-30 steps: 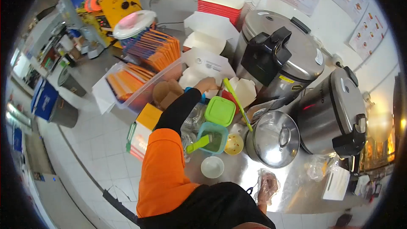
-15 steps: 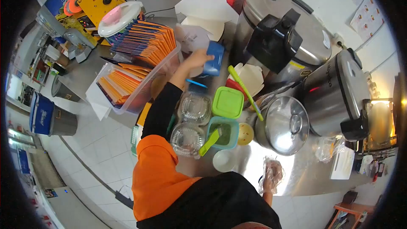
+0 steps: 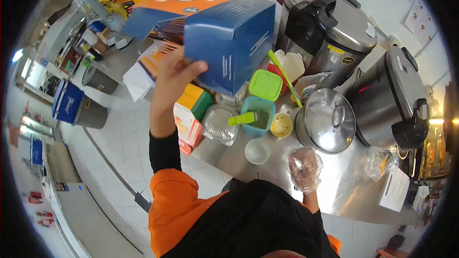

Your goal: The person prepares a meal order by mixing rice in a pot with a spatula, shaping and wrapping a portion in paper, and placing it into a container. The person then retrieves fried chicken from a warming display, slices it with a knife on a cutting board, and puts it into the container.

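My left hand (image 3: 177,76) grips a blue and orange cardboard takeaway box (image 3: 229,43), thumb on its blue side. The box is unfolded into shape with flaps out, held above the counter and hiding much behind it. My right hand (image 3: 305,168), in a clear plastic glove, is curled low over the counter; whether anything is inside it is hidden. Close by stand a small white bowl (image 3: 258,151), a yellow cup (image 3: 281,125) and a teal tub (image 3: 258,117) with a green-handled utensil (image 3: 243,118). Behind the tub lies a green lid (image 3: 266,85).
Clear plastic containers (image 3: 221,123) sit left of the tub. A metal pot with a lid (image 3: 330,122) and two large rice cookers (image 3: 349,24) (image 3: 392,98) line the right side. A green stick (image 3: 285,79) leans by a red and white carton (image 3: 289,64). A carton (image 3: 187,126) stands at the left counter edge.
My left hand has drawn the blue box back toward me and up; it is now opened out and much larger in view. My gloved right hand appears slightly higher, still over the counter.
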`<state>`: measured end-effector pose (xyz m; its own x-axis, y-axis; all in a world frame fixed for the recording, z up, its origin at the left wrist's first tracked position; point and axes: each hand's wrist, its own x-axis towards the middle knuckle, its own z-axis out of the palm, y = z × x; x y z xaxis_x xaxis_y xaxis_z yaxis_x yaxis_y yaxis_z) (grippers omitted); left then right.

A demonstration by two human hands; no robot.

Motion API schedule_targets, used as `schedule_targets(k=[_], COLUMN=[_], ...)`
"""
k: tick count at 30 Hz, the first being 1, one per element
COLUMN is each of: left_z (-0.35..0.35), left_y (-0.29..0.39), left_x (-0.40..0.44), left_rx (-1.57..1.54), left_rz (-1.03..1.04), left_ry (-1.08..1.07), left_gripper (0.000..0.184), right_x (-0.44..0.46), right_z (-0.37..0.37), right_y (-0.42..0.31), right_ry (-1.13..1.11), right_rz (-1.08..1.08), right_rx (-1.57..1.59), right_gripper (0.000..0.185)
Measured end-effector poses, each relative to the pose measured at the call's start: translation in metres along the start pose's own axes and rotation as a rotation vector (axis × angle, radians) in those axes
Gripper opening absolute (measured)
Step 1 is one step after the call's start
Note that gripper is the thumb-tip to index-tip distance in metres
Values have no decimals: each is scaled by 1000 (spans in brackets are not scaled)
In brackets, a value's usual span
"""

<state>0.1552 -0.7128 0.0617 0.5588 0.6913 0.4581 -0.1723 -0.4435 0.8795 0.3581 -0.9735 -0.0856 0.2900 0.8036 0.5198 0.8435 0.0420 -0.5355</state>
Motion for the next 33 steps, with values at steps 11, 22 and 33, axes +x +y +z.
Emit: schedule_targets(k=[11, 22, 33], left_z=[52, 156, 57], left_y=[49, 53, -228], left_x=[-189, -150, 103], left_rx=[451, 787, 437], left_rz=[36, -5, -19], left_ry=[762, -476, 148], left_gripper=[36, 23, 30], right_x=[-8, 17, -54], right_z=[-19, 13, -85], right_y=[-4, -43, 35], right_ry=[-111, 269, 993], right_rz=[-400, -234, 155], right_rx=[256, 106, -760], right_gripper=[28, 67, 86])
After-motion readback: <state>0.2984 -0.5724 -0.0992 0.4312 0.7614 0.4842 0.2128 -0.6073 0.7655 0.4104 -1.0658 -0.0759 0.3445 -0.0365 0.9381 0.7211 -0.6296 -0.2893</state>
